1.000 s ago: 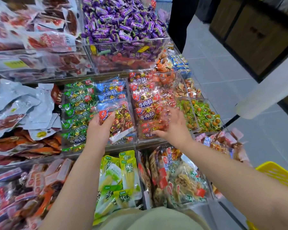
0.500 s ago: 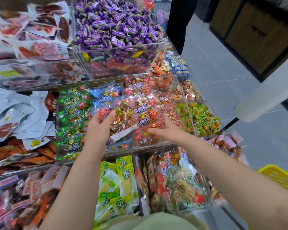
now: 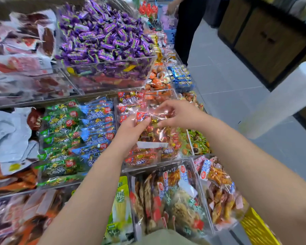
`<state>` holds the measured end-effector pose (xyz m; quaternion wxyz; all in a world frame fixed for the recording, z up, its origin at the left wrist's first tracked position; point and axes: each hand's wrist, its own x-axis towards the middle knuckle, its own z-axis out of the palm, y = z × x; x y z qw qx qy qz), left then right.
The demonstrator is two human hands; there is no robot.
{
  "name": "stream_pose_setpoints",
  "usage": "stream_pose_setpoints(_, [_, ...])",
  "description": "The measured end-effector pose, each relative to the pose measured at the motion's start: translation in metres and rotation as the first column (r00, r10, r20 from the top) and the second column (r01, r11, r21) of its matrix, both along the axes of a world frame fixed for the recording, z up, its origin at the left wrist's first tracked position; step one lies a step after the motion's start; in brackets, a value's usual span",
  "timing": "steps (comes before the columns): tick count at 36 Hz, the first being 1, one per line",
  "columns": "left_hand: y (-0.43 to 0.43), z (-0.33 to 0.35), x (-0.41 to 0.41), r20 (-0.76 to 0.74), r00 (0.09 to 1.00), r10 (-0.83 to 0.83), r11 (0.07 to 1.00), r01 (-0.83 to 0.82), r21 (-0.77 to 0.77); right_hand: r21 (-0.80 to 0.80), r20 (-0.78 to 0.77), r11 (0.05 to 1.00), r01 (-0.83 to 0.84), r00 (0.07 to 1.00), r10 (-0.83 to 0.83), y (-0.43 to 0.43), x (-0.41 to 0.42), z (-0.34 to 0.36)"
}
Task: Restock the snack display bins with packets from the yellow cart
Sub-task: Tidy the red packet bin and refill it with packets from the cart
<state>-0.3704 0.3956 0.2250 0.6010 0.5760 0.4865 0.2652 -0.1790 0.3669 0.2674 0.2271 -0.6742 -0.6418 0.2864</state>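
A clear packet of red and gold snacks [image 3: 155, 133] hangs over the bin of red packets [image 3: 140, 160] in the middle row. My left hand [image 3: 131, 131] grips its left side with the thumb on top. My right hand [image 3: 175, 113] pinches its upper right edge. A corner of the yellow cart [image 3: 256, 227] shows at the bottom right, partly behind my right forearm.
Clear bins hold green packets [image 3: 60, 135], blue packets [image 3: 97, 126], purple candies [image 3: 102, 38] and green-wrapped nuts [image 3: 198, 142]. Lower bins hold yellow-green packets [image 3: 120, 200] and mixed snacks [image 3: 175, 200]. A person in black [image 3: 187, 23] stands at the aisle's far end. Grey floor lies to the right.
My left hand carried the packet rightward from the blue bin to over the red-packet bin. My right hand rose off the red packets and took hold of the packet's upper edge.
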Motion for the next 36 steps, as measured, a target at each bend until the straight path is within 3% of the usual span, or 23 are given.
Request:
stream_pose_setpoints(2, [0.004,0.002,0.004,0.115,0.983,0.146,0.981,-0.129,-0.143,-0.041,-0.176,0.997,0.072,0.981,-0.079,0.002,0.007,-0.002])
stream_pose_setpoints(4, [0.009,0.002,0.004,0.282,0.935,0.215,0.952,-0.136,-0.274,-0.135,-0.372,0.963,0.235,0.889,-0.269,0.004,0.012,-0.004])
stream_pose_setpoints(6, [0.010,-0.002,0.000,0.365,0.927,0.087,0.979,-0.010,-0.206,-0.263,-0.485,0.890,0.373,0.746,-0.457,0.005,0.016,-0.005])
stream_pose_setpoints(7, [0.010,-0.005,-0.002,0.310,0.950,-0.032,0.992,0.069,-0.110,-0.325,-0.514,0.858,0.397,0.688,-0.513,0.006,0.016,-0.005])
stream_pose_setpoints(10, [0.007,-0.013,0.000,0.165,0.962,-0.218,0.976,0.217,0.025,-0.464,-0.575,0.831,0.306,0.611,-0.545,0.005,0.014,-0.004])
stream_pose_setpoints(12, [0.010,-0.016,0.003,0.137,0.980,-0.147,0.989,0.141,0.054,-0.478,-0.707,0.866,0.149,0.520,-0.480,-0.002,0.014,-0.004])
stream_pose_setpoints(14, [0.015,-0.016,0.003,0.143,0.988,-0.051,0.998,0.046,0.036,-0.385,-0.847,0.923,-0.004,0.399,-0.351,-0.008,0.017,-0.008])
stream_pose_setpoints(15, [0.017,-0.017,0.002,0.176,0.984,-0.039,0.999,0.040,-0.002,-0.329,-0.877,0.943,-0.050,0.385,-0.286,-0.011,0.017,-0.010])
stream_pose_setpoints(16, [0.018,-0.017,0.000,0.202,0.978,-0.047,0.997,0.057,-0.044,-0.290,-0.862,0.956,-0.052,0.449,-0.237,-0.013,0.017,-0.013])
stream_pose_setpoints(18, [0.019,-0.019,-0.002,0.174,0.982,-0.077,0.989,0.097,-0.108,-0.209,-0.608,0.976,0.056,0.774,-0.175,-0.015,0.012,-0.020])
stream_pose_setpoints(19, [0.019,-0.019,-0.003,0.107,0.989,-0.102,0.986,0.114,-0.120,-0.143,-0.446,0.982,0.123,0.878,-0.175,-0.013,0.009,-0.023])
stream_pose_setpoints(20, [0.020,-0.019,-0.003,0.012,0.991,-0.134,0.985,0.134,-0.105,-0.083,-0.362,0.980,0.181,0.911,-0.199,-0.011,0.008,-0.027])
stream_pose_setpoints(22, [0.022,-0.021,-0.004,-0.198,0.965,-0.172,0.984,0.178,0.015,-0.055,-0.376,0.970,0.237,0.895,-0.240,-0.006,0.008,-0.036])
stream_pose_setpoints(25, [0.025,-0.028,-0.007,-0.475,0.875,-0.096,0.939,0.238,0.249,-0.088,-0.458,0.936,0.340,0.821,-0.341,0.009,0.018,-0.045])
stream_pose_setpoints(28, [0.023,-0.035,-0.006,-0.699,0.715,-0.006,0.803,0.420,0.422,0.022,-0.396,0.886,0.463,0.818,-0.417,0.030,0.034,-0.051])
stream_pose_setpoints(30, [0.024,-0.042,-0.003,-0.804,0.595,-0.007,0.741,0.543,0.395,0.055,-0.274,0.883,0.466,0.857,-0.436,0.047,0.043,-0.053])
stream_pose_setpoints(33, [0.027,-0.053,0.000,-0.895,0.443,-0.046,0.711,0.645,0.282,0.079,0.025,0.927,0.367,0.929,-0.370,0.072,0.047,-0.055])
stream_pose_setpoints(36, [0.031,-0.058,0.001,-0.927,0.372,-0.038,0.717,0.657,0.234,0.057,0.227,0.977,0.205,0.951,-0.212,0.097,0.040,-0.059])
